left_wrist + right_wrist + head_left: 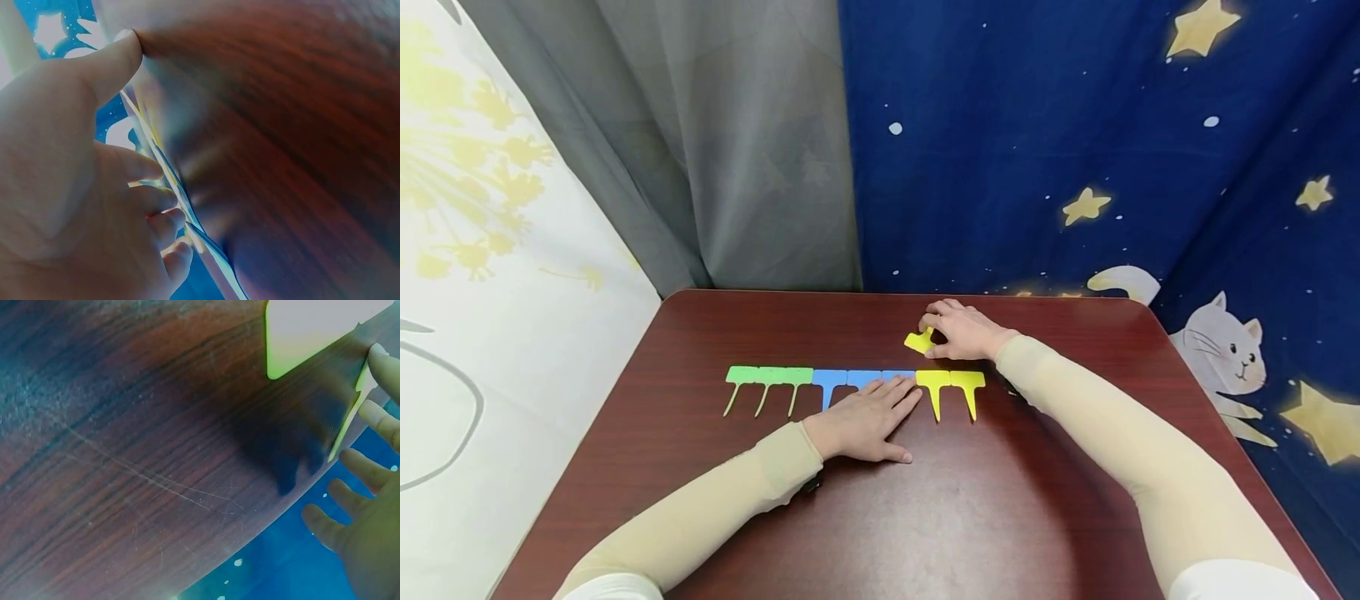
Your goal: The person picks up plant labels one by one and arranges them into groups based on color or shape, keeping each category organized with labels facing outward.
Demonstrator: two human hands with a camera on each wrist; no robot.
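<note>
A row of T-shaped plastic plant labels lies across the table: three green labels (786,376) at the left, three blue labels (829,378) in the middle, two yellow labels (967,379) at the right. My left hand (865,421) rests with spread, fairly straight fingers over the blue labels, hiding most of their stems. Seen from the left wrist, its fingertips meet the edge-on blue label strip (215,251). Behind the row, my right hand (964,330) pinches another yellow label (917,342) between thumb and index finger; the right wrist view shows this label's stem (345,428) edge-on.
The dark red wooden table (985,517) has its far edge just behind my right hand. A grey curtain (767,150) and a blue star-patterned curtain (985,192) hang behind it. On the left stands a white patterned surface (550,333).
</note>
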